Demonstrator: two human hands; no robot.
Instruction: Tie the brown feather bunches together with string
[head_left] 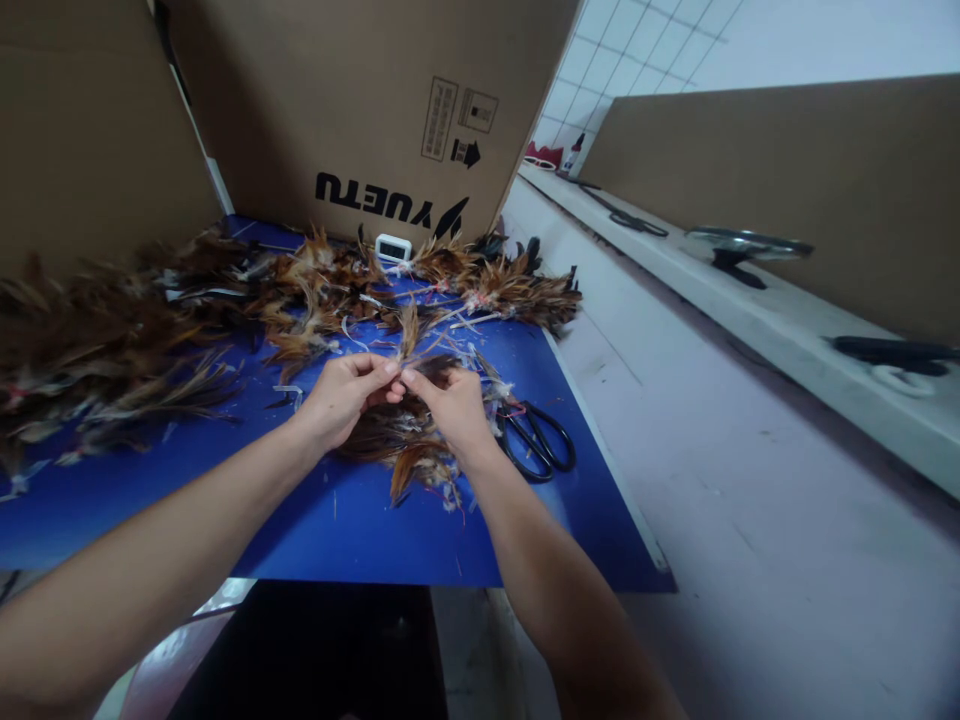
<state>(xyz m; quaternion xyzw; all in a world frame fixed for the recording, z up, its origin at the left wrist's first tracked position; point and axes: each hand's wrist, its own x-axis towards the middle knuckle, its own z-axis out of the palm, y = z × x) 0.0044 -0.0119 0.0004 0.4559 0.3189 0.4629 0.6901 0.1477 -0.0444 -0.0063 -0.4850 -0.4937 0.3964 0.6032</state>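
My left hand and my right hand meet above the blue tabletop, thumbs and fingertips pinched close together. Between them a small tuft of brown feathers points upward, its base in my left fingers. A darker feather lies along the fingers of my right hand. Below both hands is a loose pile of brown feathers with bits of red thread. Black-handled scissors rest just right of my right wrist, their blades partly covered by feathers.
Bunches of brown feathers cover the left and back of the table. A small white digital display stands before a cardboard box. On the right, a ledge along the wall holds a round glass-like object and dark tools.
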